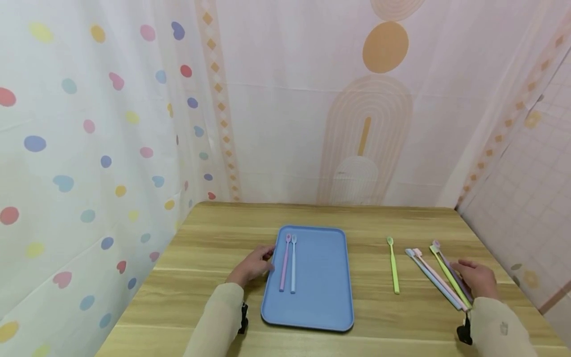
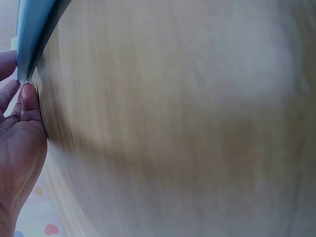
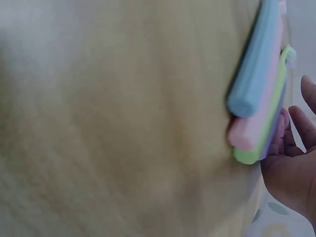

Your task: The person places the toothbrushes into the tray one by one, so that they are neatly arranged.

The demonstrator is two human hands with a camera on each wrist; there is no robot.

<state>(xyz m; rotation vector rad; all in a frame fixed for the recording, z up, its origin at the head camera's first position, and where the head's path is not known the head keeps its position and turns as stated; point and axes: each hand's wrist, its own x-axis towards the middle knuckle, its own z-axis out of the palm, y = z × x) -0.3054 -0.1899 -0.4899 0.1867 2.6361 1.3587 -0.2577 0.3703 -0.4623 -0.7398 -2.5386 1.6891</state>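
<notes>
Your left hand [image 1: 252, 265], fingers loose, touches the tray [image 1: 318, 277] at left; right of it, your right hand [image 1: 479, 278], fingers relaxed, is beside the purple brush [image 1: 446, 261]

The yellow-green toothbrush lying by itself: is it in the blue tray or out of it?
Out. The yellow-green toothbrush lies on the wooden table, with wood showing between it and the blue tray.

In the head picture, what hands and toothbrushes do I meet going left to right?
Bare left hand, slim lilac toothbrush, slim pale-blue toothbrush, slim lime-green toothbrush, slanting bunch of four differently coloured toothbrushes, bare right hand.
</notes>
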